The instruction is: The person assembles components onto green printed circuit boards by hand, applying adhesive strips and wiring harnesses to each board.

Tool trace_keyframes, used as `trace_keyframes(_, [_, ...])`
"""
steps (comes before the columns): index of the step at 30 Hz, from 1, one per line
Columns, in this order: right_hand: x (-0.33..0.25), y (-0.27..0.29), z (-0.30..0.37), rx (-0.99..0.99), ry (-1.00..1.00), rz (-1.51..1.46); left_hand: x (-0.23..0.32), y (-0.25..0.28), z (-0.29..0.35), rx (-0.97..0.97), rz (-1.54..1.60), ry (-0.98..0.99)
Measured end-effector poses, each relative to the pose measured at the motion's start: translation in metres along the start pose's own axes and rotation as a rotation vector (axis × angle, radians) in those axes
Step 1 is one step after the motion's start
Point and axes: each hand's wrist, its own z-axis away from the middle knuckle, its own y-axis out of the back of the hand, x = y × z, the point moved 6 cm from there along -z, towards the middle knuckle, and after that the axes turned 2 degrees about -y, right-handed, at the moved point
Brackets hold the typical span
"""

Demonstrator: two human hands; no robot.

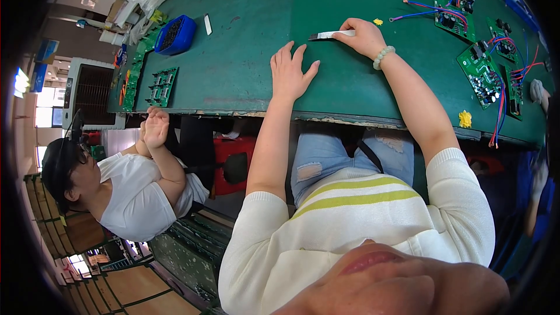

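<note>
My right hand point(363, 38) is closed in a pinch on a slim white-handled tool point(331, 35). Its flat dark end points left, low over the green tabletop; I cannot make out whether this end is bristles or a blade. My left hand point(288, 74) is at the tabletop with its fingers apart and nothing in them, just left of the tool's dark end. A small yellow lump point(378, 22) lies beyond my right wrist, and a larger yellow piece point(465, 118) sits near the table's front edge, right of my right forearm.
Circuit boards point(479, 73) with red and blue wires crowd the right side. A blue bin point(176, 35) of small black parts, a white strip point(208, 24) and a green board panel point(162, 86) are on the left. Beside me there, a co-worker point(137, 189) has raised hands.
</note>
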Motion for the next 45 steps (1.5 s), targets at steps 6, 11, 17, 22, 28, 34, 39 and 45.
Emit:
trace_keyframes(6, [0.000,0.001,0.001,-0.024,0.000,-0.032,-0.003,-0.002,0.000,0.022,0.020,0.010])
trace_keyframes(11, [-0.006,-0.001,0.002,-0.035,0.066,0.070,-0.002,-0.001,0.000,0.033,0.008,0.002])
trace_keyframes(17, [-0.009,-0.001,0.002,-0.029,0.057,0.084,-0.004,-0.001,0.001,0.045,0.011,-0.001])
trace_keyframes(22, [-0.005,-0.002,0.000,-0.059,0.059,0.068,-0.002,-0.001,0.000,0.032,0.009,0.008])
trace_keyframes(28, [-0.008,-0.002,0.002,-0.012,0.072,0.088,-0.003,-0.002,0.000,0.036,0.010,0.009])
trace_keyframes(34, [-0.006,-0.003,0.002,-0.016,0.062,0.075,-0.003,-0.002,0.001,0.039,0.012,0.012])
trace_keyframes(39, [-0.005,-0.003,0.003,-0.041,0.026,-0.010,-0.003,-0.002,0.000,0.034,0.018,0.022])
trace_keyframes(45, [-0.010,-0.005,0.003,-0.056,0.041,0.060,-0.004,-0.001,0.000,0.044,0.031,0.025])
